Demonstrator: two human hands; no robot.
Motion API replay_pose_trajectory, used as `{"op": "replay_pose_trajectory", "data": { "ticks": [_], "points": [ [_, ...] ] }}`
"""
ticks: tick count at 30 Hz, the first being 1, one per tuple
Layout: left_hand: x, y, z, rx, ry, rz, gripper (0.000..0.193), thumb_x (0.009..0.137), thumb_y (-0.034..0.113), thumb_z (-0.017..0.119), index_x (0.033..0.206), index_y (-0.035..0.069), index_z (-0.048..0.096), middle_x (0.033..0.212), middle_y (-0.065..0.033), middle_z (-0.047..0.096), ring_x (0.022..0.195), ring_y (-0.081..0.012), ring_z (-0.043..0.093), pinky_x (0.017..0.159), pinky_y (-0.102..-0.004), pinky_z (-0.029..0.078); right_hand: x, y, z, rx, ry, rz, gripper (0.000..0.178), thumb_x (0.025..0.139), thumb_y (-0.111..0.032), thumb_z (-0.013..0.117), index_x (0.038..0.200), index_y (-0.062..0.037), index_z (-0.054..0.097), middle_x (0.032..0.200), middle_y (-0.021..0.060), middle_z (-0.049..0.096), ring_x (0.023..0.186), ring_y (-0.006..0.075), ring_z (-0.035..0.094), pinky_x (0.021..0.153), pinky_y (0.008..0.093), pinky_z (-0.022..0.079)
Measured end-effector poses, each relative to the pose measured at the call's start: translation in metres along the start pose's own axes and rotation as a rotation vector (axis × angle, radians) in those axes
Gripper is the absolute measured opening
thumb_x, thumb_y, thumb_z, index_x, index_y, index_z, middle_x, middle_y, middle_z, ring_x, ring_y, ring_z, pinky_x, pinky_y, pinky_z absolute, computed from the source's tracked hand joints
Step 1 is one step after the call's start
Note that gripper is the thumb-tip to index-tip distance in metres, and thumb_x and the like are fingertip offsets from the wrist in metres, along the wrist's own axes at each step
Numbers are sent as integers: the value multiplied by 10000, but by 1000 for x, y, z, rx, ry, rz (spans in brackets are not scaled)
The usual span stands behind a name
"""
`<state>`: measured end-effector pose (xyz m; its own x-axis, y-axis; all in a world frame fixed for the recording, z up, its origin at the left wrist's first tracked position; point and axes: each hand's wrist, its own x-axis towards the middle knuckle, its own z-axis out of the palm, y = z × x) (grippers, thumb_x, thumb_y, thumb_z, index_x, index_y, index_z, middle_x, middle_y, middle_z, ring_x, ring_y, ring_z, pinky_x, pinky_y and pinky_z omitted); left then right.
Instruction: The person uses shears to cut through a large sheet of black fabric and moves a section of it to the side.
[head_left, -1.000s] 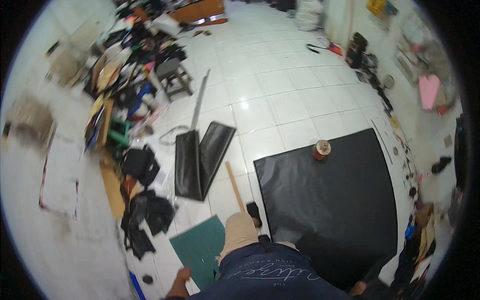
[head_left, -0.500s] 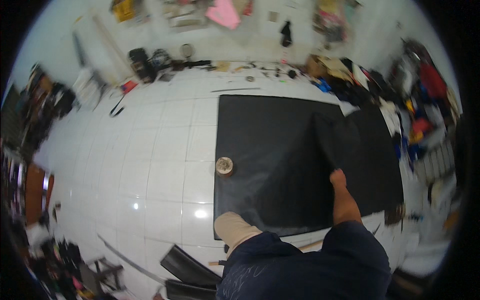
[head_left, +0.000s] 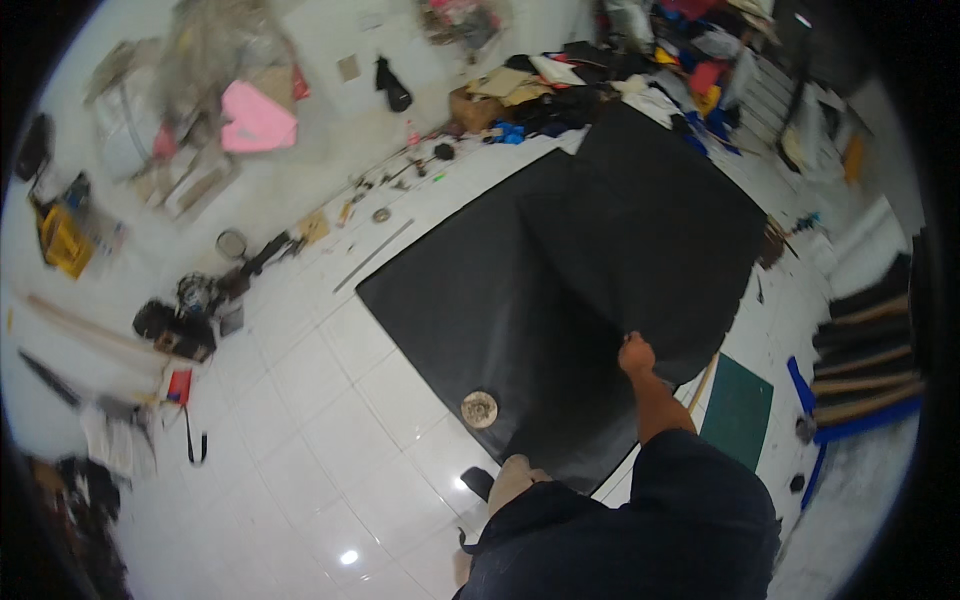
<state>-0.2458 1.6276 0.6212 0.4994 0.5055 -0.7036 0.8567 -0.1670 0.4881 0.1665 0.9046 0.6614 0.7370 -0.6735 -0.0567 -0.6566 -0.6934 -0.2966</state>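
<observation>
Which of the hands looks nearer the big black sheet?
Right: the right hand grips the black sheet. The left hand is out of view, so its position can't be told.

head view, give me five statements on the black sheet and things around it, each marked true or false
1. The right grip holds the black sheet. True.
2. The green mat lies on the floor. True.
3. The tin stands on the green mat. False: it stands on the black sheet.
4. The pink piece lies on the floor. False: it hangs at the wall.
5. The left grip is out of view. True.
</observation>
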Motion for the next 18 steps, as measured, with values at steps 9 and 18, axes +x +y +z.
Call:
{"op": "replay_pose_trajectory", "data": {
  "ticks": [9, 18],
  "points": [
    [255, 243, -42, 494, -369, 243, 330, 925, 240, 577, 1143, -4, 624, 1065, -107, 650, 770, -181, 586, 653, -301, 505, -155, -109, 25, 83, 179, 50, 147, 891, -181, 581, 874, -35, 573, 887, 218, 644, 875, 379, 633, 806, 509, 464],
    [495, 546, -109, 1407, -246, 1403, 151, 815, 169, 621, 869, 49, 695, 842, -134, 672, 816, -232, 639, 725, -358, 515, -313, -211, 44, 157, 176, 140, 265, 855, -132, 602, 1096, -24, 617, 1044, 155, 665, 1072, 340, 600, 1027, 487, 363]
  ]
}}
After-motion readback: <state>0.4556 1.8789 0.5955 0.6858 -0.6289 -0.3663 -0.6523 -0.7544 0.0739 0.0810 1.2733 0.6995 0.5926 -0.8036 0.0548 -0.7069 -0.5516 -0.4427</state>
